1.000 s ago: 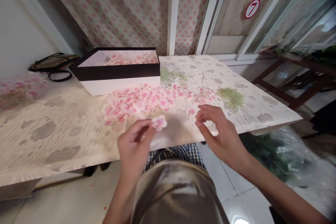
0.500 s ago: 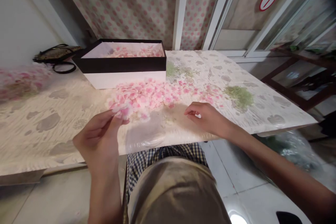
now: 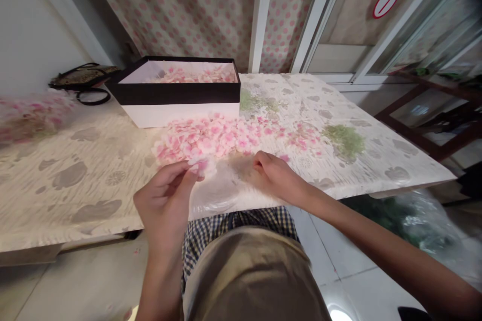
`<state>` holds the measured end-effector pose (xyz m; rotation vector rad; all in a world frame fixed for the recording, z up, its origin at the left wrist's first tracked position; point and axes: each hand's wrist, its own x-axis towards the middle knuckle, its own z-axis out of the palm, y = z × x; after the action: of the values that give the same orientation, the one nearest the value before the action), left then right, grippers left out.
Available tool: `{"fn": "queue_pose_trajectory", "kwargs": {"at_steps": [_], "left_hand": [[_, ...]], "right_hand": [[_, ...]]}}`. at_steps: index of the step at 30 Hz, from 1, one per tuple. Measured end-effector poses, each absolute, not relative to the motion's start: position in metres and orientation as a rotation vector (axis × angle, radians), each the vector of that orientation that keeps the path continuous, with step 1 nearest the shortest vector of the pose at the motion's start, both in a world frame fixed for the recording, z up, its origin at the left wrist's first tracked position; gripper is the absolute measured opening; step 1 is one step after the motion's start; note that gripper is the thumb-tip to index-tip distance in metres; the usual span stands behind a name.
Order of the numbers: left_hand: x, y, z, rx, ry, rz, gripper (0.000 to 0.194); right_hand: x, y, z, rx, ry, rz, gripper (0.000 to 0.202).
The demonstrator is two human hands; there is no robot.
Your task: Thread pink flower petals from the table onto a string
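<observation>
Between the thumb and fingers of my left hand are pink-and-white artificial flower petals, held just above the table's near edge. My right hand is closed to their right, over the tabletop; its fingertips are curled, and whatever they may hold is hidden. A loose pile of similar pink petals spreads out just beyond both hands. Behind the pile stands a white box with a black rim, with more pink petals inside.
A patterned cloth covers the table. Green sprigs lie to the right, others beside the box. At the far left are a bunch of pink flowers and a dark bag. A clear plastic bag sits on the floor.
My left hand has moved right with the petals, closer to my right hand. My right hand has shifted slightly left and its fingers have curled tighter.
</observation>
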<state>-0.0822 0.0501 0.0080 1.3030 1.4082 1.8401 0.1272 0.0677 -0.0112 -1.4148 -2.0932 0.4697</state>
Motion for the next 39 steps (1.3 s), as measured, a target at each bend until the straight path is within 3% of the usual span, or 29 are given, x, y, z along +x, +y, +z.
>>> {"fn": "queue_pose_trajectory", "kwargs": {"at_steps": [17, 24, 30, 39], "left_hand": [[-0.043, 0.031, 0.001, 1.455, 1.127, 1.349, 0.002], [-0.03, 0.023, 0.0, 1.366, 1.051, 1.241, 0.003], [-0.024, 0.013, 0.002, 1.34, 0.954, 1.199, 0.004], [-0.022, 0.008, 0.001, 1.395, 0.886, 1.143, 0.005]], "right_hand": [[0.151, 0.022, 0.026, -1.185, -1.557, 1.063, 0.01], [0.15, -0.009, 0.03, -1.17, -1.532, 0.917, 0.003], [0.14, -0.015, 0.026, -1.118, -1.725, 0.634, 0.01], [0.136, -0.016, 0.019, -1.143, -1.6, 0.88, 0.01]]}}
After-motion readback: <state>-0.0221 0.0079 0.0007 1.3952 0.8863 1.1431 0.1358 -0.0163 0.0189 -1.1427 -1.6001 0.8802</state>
